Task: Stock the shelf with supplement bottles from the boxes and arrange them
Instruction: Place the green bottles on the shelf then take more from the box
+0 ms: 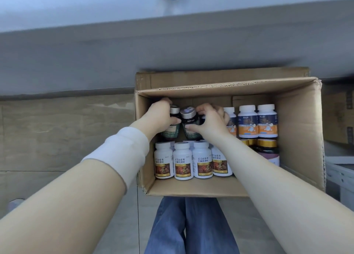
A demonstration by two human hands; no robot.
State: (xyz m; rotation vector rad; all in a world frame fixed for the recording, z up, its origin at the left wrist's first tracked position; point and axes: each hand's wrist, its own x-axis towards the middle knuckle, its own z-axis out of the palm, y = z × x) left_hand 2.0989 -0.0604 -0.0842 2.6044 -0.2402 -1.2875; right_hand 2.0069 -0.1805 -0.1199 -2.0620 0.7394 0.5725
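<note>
Hands: both are inside the open brown cardboard box (pixel 210 188), at its far left corner.
Left hand (pixel 159 117): fingers and thumb are curled round a dark round bottle with silver cap and green label (pixel 171 127).
Right hand (pixel 209 122): the thumb presses on the side of a second dark bottle with silver cap and barcode sticker (pixel 188 117), and the fingers are bent over its top, so it grips this one. The two dark bottles touch each other.
White plastic bottles with blue and orange labels (pixel 248 121): they stand along the far wall, just beside the right hand. One is partly hidden behind the fingers.
White plastic bottles with red-brown labels (pixel 183 161): a row of four along the near wall, below the wrists.
Dark bottles with gold caps (pixel 267 148): in the near right part, partly covered by the right forearm.
White sleeve (pixel 122 154): on the left forearm.
Blue jeans (pixel 191 225): just below the near wall of the box.
Beige tiled floor (pixel 57 135): to the left of the box.
Second cardboard box (pixel 337 117): at the right edge, only partly seen.
</note>
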